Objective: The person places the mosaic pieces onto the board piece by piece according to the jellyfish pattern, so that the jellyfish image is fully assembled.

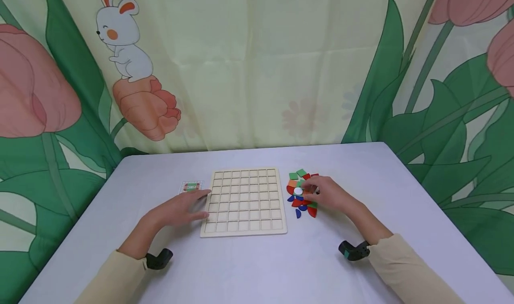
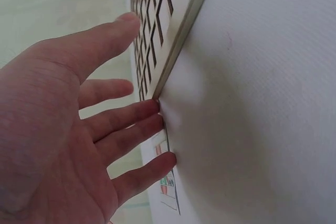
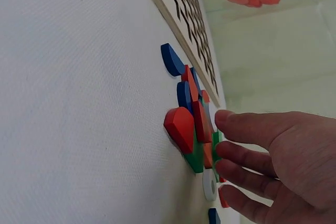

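Fingers of my left hand (image 1: pixel 180 209) are spread and nearly straight, wrapped round nothing; thumb and forefinger tips rest at the left edge of the wooden grid board (image 1: pixel 243 233). Just beyond them lies a small patterned card (image 1: pixel 192 186), close to my little finger in the left wrist view. If that hand pushed sideways, I judge the board could slide on the cloth-covered worktop (image 1: pixel 241 270), and a careless sweep of the outer fingers could skew or cover the card.

The board lies flat between my hands. Just past its right edge sits a loose cluster of coloured pieces (image 1: pixel 297 203), some apparently overlapping. A blue half-disc (image 1: pixel 298 213) lies at its near side, a white disc (image 1: pixel 298 191) further in, and a red wedge (image 1: pixel 312 211) to the right of the half-disc.

My right hand (image 1: pixel 327 193) reaches over the cluster's right side, fingers lightly bent, thumb well apart from them, with no piece visibly gripped; whether a tip touches one I cannot tell. With pieces so thin and crowded, a hasty pinch might catch two together, or a dragging fingertip might scatter neighbours against the board.
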